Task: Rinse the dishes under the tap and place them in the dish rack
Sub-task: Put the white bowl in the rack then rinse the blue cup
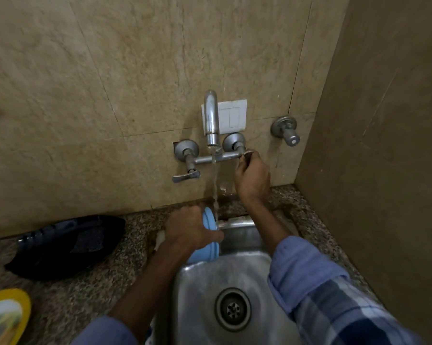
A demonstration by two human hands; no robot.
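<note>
Two grips: left hand (190,230) curls round blue plate (208,217) under the stream (215,185), right hand (252,176) pinches tap handle (247,153).

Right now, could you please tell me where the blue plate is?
In the head view, the blue plate stands on edge in the left hand, at the back-left corner of the steel sink, right beside the running water.

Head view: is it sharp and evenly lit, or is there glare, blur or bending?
Head view: dim, warm light; soft glare on the tap spout and the sink; wall tile lines bend toward the edges; the yellow plate at the lower left corner looks blurred.
</note>
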